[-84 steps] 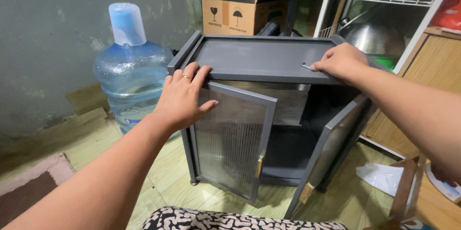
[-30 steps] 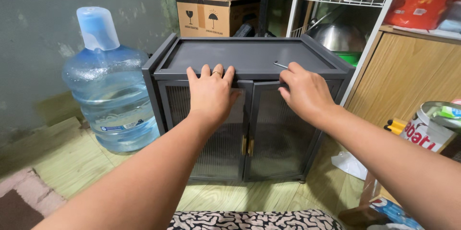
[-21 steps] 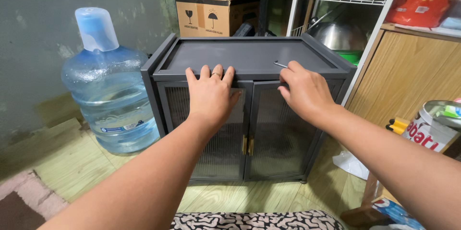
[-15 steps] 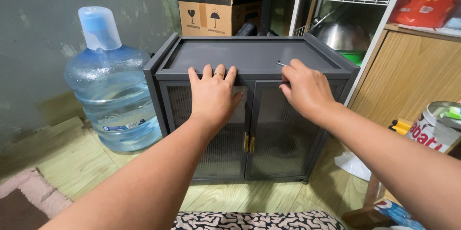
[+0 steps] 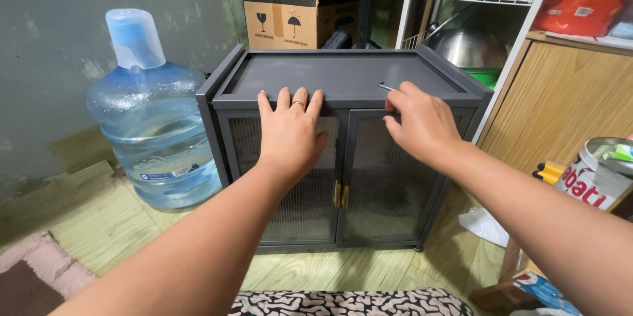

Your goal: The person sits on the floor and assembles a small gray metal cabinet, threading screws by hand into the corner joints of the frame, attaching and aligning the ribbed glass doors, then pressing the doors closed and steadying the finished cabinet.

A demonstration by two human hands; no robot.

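A small dark grey metal cabinet (image 5: 343,78) stands on the floor in front of me, both ribbed glass doors (image 5: 389,184) closed, gold handles meeting at the middle. My left hand (image 5: 290,134) lies flat against the top front edge, fingers spread, a ring on one finger. My right hand (image 5: 419,125) rests at the front edge to the right, pinching a thin metal tool (image 5: 386,86) that looks like a hex key, its tip on the cabinet top.
A large blue water jug (image 5: 148,128) stands left of the cabinet. Behind are a cardboard box (image 5: 287,20) on a black shelf and a white wire rack with metal pots (image 5: 468,45). A wooden cupboard (image 5: 567,105) and a paint can (image 5: 593,174) sit right.
The doors, open 2.8 s ago, are now closed. Over the last second my hands have stayed nearly still on the front edge; the view shifted slightly.
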